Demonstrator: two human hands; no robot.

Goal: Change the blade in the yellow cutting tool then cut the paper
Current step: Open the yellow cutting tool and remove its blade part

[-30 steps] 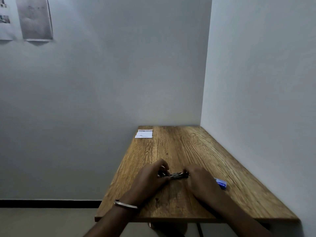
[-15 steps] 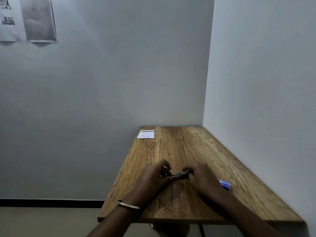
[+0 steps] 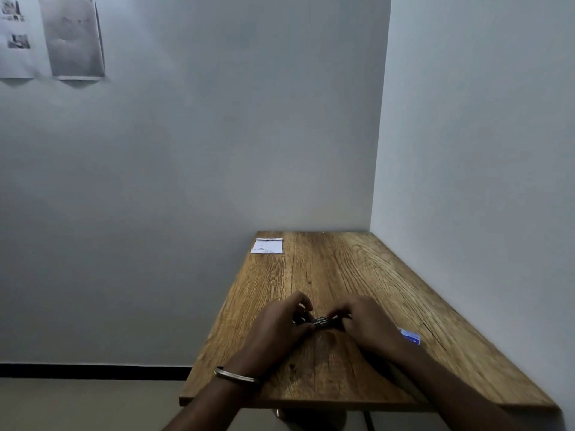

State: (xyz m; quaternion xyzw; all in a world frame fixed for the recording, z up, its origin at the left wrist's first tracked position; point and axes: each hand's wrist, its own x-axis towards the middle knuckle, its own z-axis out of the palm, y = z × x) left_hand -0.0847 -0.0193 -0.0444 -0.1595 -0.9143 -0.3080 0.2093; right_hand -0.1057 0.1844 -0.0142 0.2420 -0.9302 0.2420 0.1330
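Both hands meet over the near middle of the wooden table (image 3: 357, 275). My left hand (image 3: 280, 321) and my right hand (image 3: 364, 325) each pinch one end of a small dark, metallic cutting tool (image 3: 320, 321); only a short stretch of it shows between the fingers, and no yellow is visible in the dim light. A small white paper (image 3: 267, 246) lies flat at the far left corner of the table, well away from both hands.
A small blue packet (image 3: 410, 335) lies on the table just right of my right wrist. Walls close the table in at the back and right. Printed sheets (image 3: 73, 38) hang on the wall at upper left. A metal bangle (image 3: 236, 376) circles my left wrist.
Both hands stay pinched on the tool at the same spot on the table, drawing slightly closer together so less of it shows. The camera view has shifted a little.
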